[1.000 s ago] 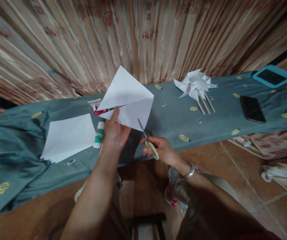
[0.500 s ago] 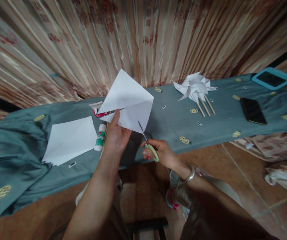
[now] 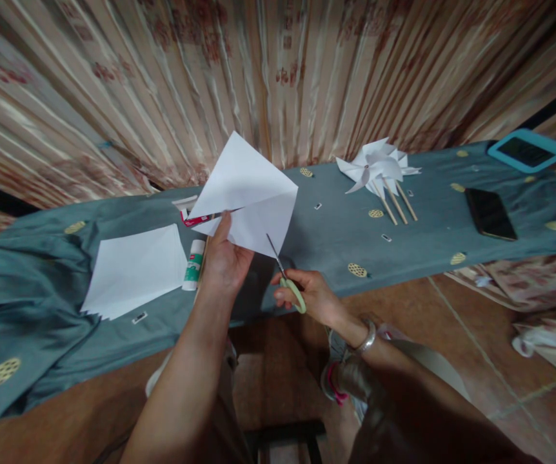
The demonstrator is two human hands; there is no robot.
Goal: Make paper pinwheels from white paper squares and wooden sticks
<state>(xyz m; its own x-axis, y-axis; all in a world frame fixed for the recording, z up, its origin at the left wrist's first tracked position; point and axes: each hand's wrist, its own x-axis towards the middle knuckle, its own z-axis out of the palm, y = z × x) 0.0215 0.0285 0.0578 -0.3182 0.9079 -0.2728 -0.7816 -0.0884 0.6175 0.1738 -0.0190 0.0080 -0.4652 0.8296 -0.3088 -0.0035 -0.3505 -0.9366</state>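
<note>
A square sheet of white paper (image 3: 251,180) is held up over the table by my left hand (image 3: 227,261), thumb on top and fingers underneath. One slit runs into the sheet from its left corner, near my thumb. My right hand (image 3: 309,293) is closed round the light green handles of a pair of scissors (image 3: 293,293). The scissor blades are at the sheet's lower corner; whether they are fully closed on the paper I cannot tell. Behind the sheet, a red and white box (image 3: 193,220) is partly hidden.
A stack of white paper (image 3: 135,270) and a glue stick (image 3: 193,265) lie at the left on the blue-green cloth (image 3: 326,238). Farther right are several paper pinwheels (image 3: 379,167) on wooden sticks, a black phone (image 3: 491,214) and a blue-framed tablet (image 3: 527,151). A curtain (image 3: 258,77) hangs behind.
Almost nothing differs. My right hand and the scissors have shifted very slightly left; the paper stays in my left hand.
</note>
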